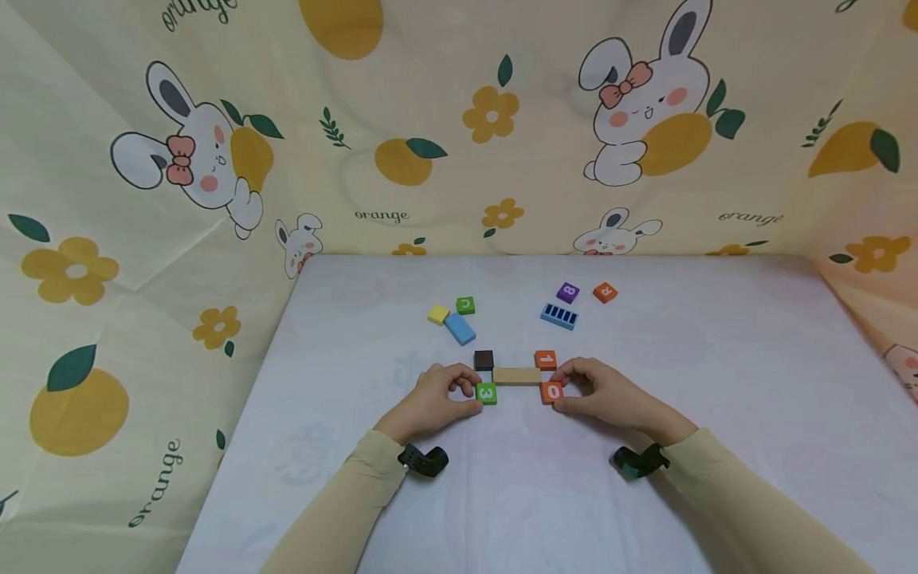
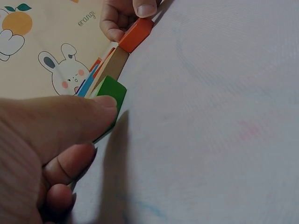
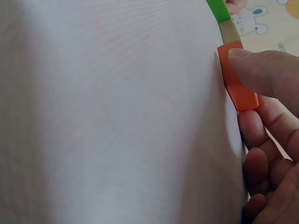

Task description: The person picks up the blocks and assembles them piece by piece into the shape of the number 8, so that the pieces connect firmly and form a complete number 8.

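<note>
The green block (image 1: 487,394) sits in the left hand (image 1: 429,402), fingertip-pinched.

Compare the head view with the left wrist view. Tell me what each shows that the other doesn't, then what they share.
Only the head view: the digits atop the green 3 block and orange 0 block, plus the yellow block, black block and purple block.

Only the left wrist view: a close look at the thumbnail of the left hand against the green 3 block's unmarked side.

Both: those two held blocks, the wooden block, both hands including the right hand, and the rabbit-print cloth.
</note>
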The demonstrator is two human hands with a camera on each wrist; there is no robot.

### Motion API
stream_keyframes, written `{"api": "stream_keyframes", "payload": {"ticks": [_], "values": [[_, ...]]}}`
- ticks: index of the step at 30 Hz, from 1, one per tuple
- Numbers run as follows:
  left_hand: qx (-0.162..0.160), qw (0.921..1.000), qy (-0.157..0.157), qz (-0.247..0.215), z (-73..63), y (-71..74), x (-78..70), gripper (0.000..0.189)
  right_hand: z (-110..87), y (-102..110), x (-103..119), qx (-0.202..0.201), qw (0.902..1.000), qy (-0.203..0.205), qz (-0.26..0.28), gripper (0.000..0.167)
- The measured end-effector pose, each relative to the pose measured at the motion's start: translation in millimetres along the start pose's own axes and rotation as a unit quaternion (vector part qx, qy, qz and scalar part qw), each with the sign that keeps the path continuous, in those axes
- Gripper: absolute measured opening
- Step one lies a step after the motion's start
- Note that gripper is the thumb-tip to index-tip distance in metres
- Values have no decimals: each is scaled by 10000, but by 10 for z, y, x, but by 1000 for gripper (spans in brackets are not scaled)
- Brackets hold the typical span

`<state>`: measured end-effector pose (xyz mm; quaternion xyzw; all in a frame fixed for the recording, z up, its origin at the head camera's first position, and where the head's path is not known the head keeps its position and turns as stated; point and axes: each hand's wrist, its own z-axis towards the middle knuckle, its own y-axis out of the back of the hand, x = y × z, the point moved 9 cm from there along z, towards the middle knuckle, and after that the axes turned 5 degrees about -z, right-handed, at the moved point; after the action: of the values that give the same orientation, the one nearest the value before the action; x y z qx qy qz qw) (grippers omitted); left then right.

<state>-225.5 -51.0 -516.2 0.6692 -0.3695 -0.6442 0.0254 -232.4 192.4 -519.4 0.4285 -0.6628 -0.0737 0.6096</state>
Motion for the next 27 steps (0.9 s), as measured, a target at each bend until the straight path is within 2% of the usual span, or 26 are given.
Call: {"api": "stream_keyframes", "payload": {"ticks": [18,27], "values": [[-40,9999,128,45,-25,7,2,28,-19,12,39,-86,9999,-43,84,37],[-53,9999,90,-17,-33,6,-17,29,-22,7,30,-60,9998,-103,127,36]]}}
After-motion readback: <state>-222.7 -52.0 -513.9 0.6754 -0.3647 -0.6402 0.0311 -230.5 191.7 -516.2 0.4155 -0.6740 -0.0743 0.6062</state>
